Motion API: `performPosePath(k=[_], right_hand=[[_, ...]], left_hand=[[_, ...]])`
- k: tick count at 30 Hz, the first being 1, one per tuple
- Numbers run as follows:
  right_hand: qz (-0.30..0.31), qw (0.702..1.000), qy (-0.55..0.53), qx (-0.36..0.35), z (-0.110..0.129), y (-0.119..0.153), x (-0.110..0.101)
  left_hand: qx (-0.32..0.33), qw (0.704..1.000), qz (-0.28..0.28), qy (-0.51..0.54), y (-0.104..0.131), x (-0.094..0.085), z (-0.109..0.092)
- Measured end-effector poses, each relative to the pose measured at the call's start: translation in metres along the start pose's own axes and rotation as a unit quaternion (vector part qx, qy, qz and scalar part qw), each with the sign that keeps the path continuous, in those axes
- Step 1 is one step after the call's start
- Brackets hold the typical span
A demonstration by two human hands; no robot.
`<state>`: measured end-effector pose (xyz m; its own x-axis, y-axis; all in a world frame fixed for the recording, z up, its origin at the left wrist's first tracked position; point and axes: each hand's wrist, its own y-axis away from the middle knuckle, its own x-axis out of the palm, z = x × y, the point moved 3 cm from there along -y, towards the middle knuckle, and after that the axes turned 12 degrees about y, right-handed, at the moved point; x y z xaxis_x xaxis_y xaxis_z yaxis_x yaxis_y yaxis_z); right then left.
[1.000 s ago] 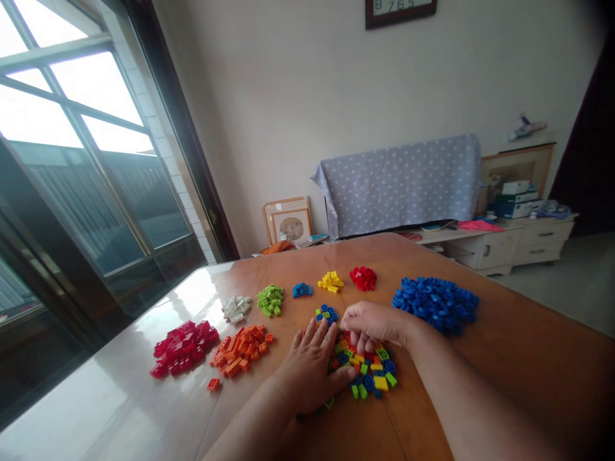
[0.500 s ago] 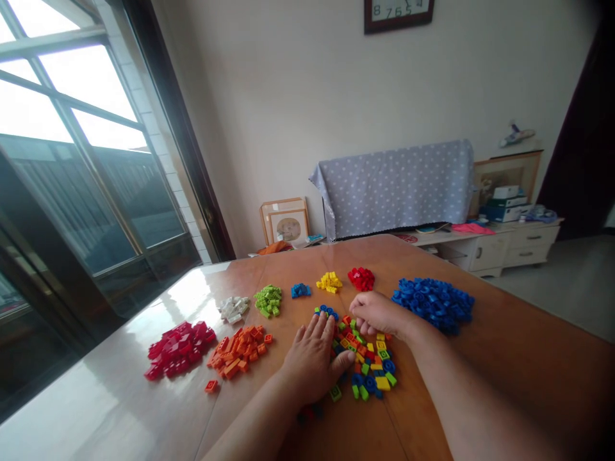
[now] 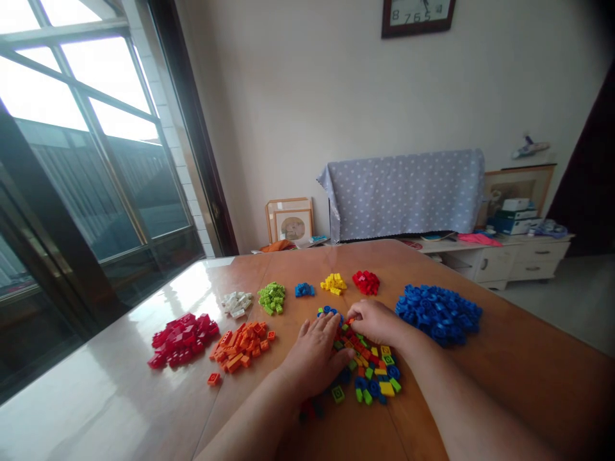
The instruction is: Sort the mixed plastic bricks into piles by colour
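A mixed pile of toy building bricks (image 3: 369,362) in orange, yellow, green, red and blue lies on the table in front of me. My left hand (image 3: 317,349) rests flat over the pile's left side, fingers stretched forward and thumb out to the right, hiding some bricks beneath. At the far edge of the pile, my right hand (image 3: 372,320) is bent down with its fingers pinched together. Orange and red bricks lie right by those fingertips; what is between them is too small to tell. Blue round bricks (image 3: 328,310) show just beyond my left fingers.
Sorted piles sit around on the brown table (image 3: 158,422): crimson (image 3: 185,339), orange (image 3: 240,346), white (image 3: 237,305), light green (image 3: 271,298), small blue (image 3: 304,290), yellow (image 3: 333,283), red (image 3: 366,282) and large blue (image 3: 437,312). A single orange brick (image 3: 214,379) lies apart.
My right hand has lowered onto the bricks at the pile's far edge, its fingertips now among them. My left hand stays on the pile. The whole view has shifted slightly.
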<state>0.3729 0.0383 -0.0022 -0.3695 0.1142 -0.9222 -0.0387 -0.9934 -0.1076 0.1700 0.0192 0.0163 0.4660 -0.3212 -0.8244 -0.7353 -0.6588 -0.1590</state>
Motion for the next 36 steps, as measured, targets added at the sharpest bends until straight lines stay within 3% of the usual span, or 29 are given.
performPosePath(k=[4, 8, 11, 19, 26, 29, 32, 36], right_hand=[[-0.012, 0.994, -0.113, -0.005, 0.007, 0.003, -0.005], [0.012, 0.960, -0.277, -0.037, 0.025, 0.012, -0.013], [0.035, 0.941, -0.335, -0.044, 0.033, 0.016, -0.016], [0.046, 0.933, -0.349, -0.075, 0.038, 0.013, -0.002], [0.058, 0.938, -0.320, -0.117, 0.058, 0.019, 0.008], [0.055, 0.946, -0.304, -0.103, 0.060, 0.020, 0.008], [0.027, 0.954, -0.288, -0.078, 0.054, 0.019, 0.002], [-0.015, 0.955, -0.293, -0.046, 0.044, 0.016, -0.007]], left_hand=[[0.009, 0.998, -0.059, -0.007, -0.002, -0.010, 0.001], [0.019, 0.995, -0.100, 0.005, -0.002, -0.018, -0.002], [0.014, 0.994, -0.111, 0.015, -0.003, -0.020, -0.006], [-0.032, 0.987, -0.142, 0.064, -0.001, -0.023, -0.009], [-0.106, 0.966, -0.163, 0.168, -0.005, -0.016, 0.007], [-0.134, 0.973, -0.155, 0.111, -0.002, -0.026, 0.012], [-0.157, 0.976, -0.149, -0.035, 0.006, -0.045, 0.019], [-0.207, 0.951, -0.150, -0.176, 0.019, -0.072, 0.036]])
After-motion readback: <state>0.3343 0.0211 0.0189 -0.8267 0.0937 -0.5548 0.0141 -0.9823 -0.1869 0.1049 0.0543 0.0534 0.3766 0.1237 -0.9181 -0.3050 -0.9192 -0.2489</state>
